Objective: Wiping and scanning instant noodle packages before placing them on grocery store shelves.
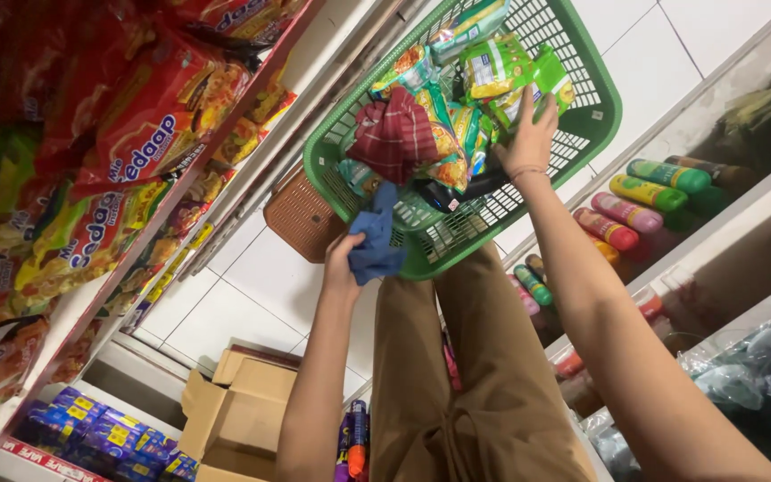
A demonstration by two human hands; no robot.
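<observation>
Green basket (604, 112) sits on the white tile floor, stuffed with snack packets. Left hand (343, 263) is right at the basket's near rim, fingers curled tight around a blue cloth (377, 239) that hangs against the mesh. Right hand (528, 134) is inside the basket, fingers spread fairly wide over a green packet (493, 67). A dark red checked cloth (394, 134) lies in the basket too, just beside the packets. A brown basket (301, 216) pokes out from under the green one.

Both bare arms are reaching up toward the middle of the frame. The left hand (343, 264) is curling shut, gripping. The right hand (528, 138) is lying flat, fingers spread.
</observation>
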